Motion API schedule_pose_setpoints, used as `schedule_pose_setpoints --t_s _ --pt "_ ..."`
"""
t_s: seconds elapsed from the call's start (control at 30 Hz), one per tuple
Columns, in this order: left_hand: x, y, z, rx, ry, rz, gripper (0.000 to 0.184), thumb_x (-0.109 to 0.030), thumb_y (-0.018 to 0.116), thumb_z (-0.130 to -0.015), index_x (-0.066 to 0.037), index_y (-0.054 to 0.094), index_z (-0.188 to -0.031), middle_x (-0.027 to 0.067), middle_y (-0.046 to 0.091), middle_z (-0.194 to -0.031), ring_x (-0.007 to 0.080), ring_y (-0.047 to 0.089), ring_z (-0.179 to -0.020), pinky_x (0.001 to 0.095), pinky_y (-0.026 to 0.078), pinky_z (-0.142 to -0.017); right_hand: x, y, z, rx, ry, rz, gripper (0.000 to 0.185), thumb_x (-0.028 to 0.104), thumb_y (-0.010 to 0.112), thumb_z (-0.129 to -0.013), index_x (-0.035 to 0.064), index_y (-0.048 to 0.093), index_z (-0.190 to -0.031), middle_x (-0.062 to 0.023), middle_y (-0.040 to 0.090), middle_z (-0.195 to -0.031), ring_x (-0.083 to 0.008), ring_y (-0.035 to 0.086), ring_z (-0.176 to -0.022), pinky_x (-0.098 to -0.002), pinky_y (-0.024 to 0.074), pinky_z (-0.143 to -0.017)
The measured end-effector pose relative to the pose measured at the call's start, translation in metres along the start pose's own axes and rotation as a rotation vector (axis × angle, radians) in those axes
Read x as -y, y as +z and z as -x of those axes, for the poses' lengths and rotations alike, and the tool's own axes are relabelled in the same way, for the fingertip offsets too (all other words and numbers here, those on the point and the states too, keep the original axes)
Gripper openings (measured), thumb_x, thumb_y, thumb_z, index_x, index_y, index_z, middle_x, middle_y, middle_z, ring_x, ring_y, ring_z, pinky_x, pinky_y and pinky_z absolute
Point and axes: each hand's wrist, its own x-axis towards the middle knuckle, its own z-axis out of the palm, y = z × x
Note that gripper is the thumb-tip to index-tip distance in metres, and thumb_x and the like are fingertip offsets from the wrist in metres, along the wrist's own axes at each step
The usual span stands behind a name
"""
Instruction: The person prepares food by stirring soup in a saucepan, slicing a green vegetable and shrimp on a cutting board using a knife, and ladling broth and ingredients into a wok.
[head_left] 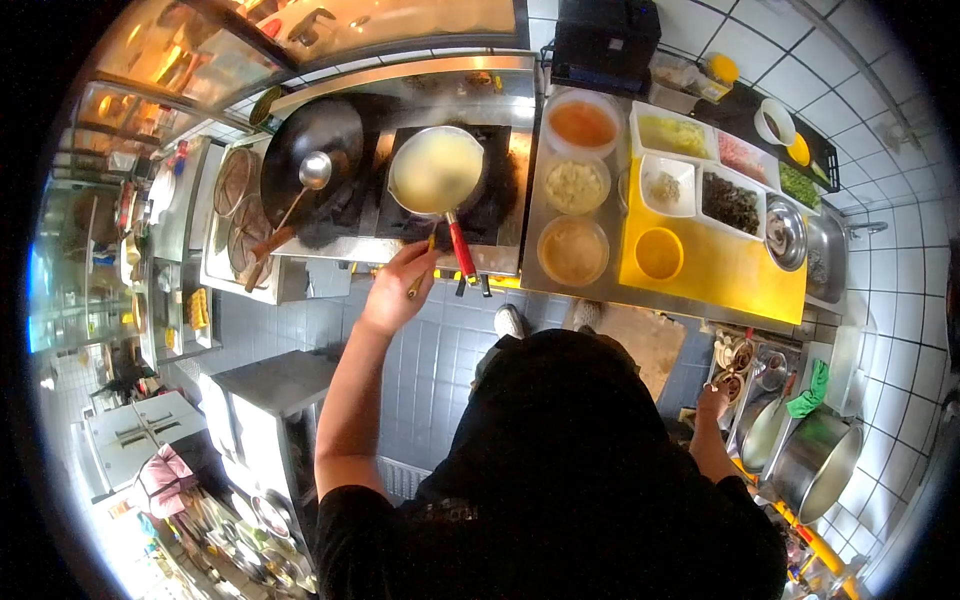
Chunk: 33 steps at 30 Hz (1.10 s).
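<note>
My left hand [398,287] is closed round a thin stick-like utensil [431,243] with a yellowish handle, beside the stove's front edge. The utensil's upper end points toward a small pan [438,172] holding steaming pale yellow liquid. The pan sits on the right burner, and its red handle [460,247] sticks out toward me, just right of my left hand. Low on the right, my right hand [712,400] reaches to several small seasoning containers [735,357]. Its fingers look closed, but what they grip is too small to make out.
Left of the pan, a black wok [318,150] holds a ladle [315,172]. Right of the stove, tubs [573,250] and white trays of chopped ingredients [733,203] stand around a yellow board [720,270]. A large steel pot [818,465] stands low at right.
</note>
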Motion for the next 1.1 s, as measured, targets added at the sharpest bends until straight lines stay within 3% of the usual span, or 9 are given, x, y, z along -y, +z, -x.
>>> schedule_pose_setpoints --t_s 0.23,0.43,0.5,0.57,0.67,0.77,0.83,0.97,1.1 --pt "0.056 0.037 -0.013 0.091 0.091 -0.313 0.030 -0.005 0.066 -0.082 -0.003 0.066 -0.112 0.0242 0.059 -0.125 0.0375 0.065 -0.103 0.0407 0.056 -0.085 -0.012 -0.002 -0.038 0.175 -0.524 1.054 0.023 0.018 0.059 -0.087 0.0027 0.066 -0.102 -0.0206 0.067 -0.104 -0.0378 0.065 -0.096 -0.0481 0.0510 -0.080" --pt "0.052 0.042 -0.001 0.034 -0.057 -0.383 0.028 -0.006 0.066 -0.081 0.000 0.065 -0.109 0.0238 0.061 -0.120 0.0364 0.066 -0.100 0.0414 0.056 -0.086 -0.024 0.012 -0.029 -0.239 -0.294 0.297 0.022 0.019 0.060 -0.085 0.0022 0.068 -0.097 -0.0222 0.067 -0.100 -0.0367 0.066 -0.094 -0.0478 0.0514 -0.078" --pt "0.028 0.039 0.000 -0.084 -0.121 -0.279 0.025 -0.007 0.066 -0.083 0.000 0.065 -0.108 0.0233 0.064 -0.111 0.0369 0.067 -0.091 0.0399 0.056 -0.085 -0.069 0.029 -0.051 -0.070 -0.107 -0.170 0.030 0.020 0.063 -0.084 -0.0002 0.066 -0.107 -0.0205 0.067 -0.108 -0.0372 0.065 -0.099 -0.0447 0.0518 -0.083" --pt "0.016 0.035 -0.004 -0.254 -0.263 -0.137 0.022 -0.007 0.063 -0.087 0.001 0.065 -0.108 0.0209 0.067 -0.106 0.0338 0.069 -0.088 0.0385 0.057 -0.083 -0.065 0.026 -0.047 0.016 -0.029 -0.190 0.035 0.020 0.066 -0.083 -0.0012 0.065 -0.111 -0.0191 0.066 -0.112 -0.0359 0.063 -0.104 -0.0428 0.0508 -0.088" --pt "0.026 0.041 -0.003 -0.632 -0.649 0.632 0.019 -0.007 0.055 -0.093 0.006 0.063 -0.106 0.0197 0.068 -0.098 0.0310 0.070 -0.089 0.0394 0.058 -0.082 -0.005 0.000 -0.001 0.022 -0.085 0.198 0.033 0.021 0.066 -0.082 0.0002 0.065 -0.108 -0.0189 0.067 -0.108 -0.0347 0.064 -0.101 -0.0437 0.0497 -0.087" --pt "0.027 0.023 -0.011 -0.905 -0.802 1.236 0.021 -0.006 0.051 -0.094 0.010 0.058 -0.106 0.0239 0.066 -0.097 0.0368 0.070 -0.089 0.0433 0.059 -0.084 -0.050 0.021 -0.037 0.067 -0.352 0.588 0.025 0.021 0.063 -0.085 0.0023 0.066 -0.102 -0.0177 0.069 -0.099 -0.0342 0.066 -0.092 -0.0449 0.0515 -0.079" --pt "0.019 0.018 -0.009 -0.945 -0.752 1.289 0.021 -0.005 0.051 -0.094 0.010 0.057 -0.107 0.0240 0.066 -0.098 0.0366 0.070 -0.088 0.0427 0.059 -0.084 -0.074 0.038 -0.068 0.021 -0.906 1.351 0.021 0.021 0.060 -0.086 0.0037 0.066 -0.097 -0.0170 0.070 -0.094 -0.0339 0.068 -0.086 -0.0457 0.0527 -0.074" --pt "0.014 0.028 -0.006 -0.943 -0.594 1.184 0.022 -0.007 0.053 -0.096 0.011 0.059 -0.106 0.0227 0.066 -0.103 0.0334 0.069 -0.092 0.0429 0.058 -0.088 -0.051 0.027 -0.063 0.031 -0.475 0.863 0.020 0.020 0.054 -0.092 0.0049 0.067 -0.095 -0.0128 0.070 -0.091 -0.0272 0.068 -0.080 -0.0425 0.0545 -0.067" --pt "0.025 0.040 0.000 -0.681 -0.527 0.707 0.019 -0.005 0.058 -0.095 0.006 0.065 -0.108 0.0168 0.069 -0.106 0.0246 0.068 -0.099 0.0349 0.054 -0.090 -0.039 0.053 -0.082 0.388 -0.794 0.904 0.025 0.023 0.054 -0.095 0.0033 0.068 -0.092 -0.0112 0.071 -0.087 -0.0228 0.067 -0.073 -0.0394 0.0546 -0.060"
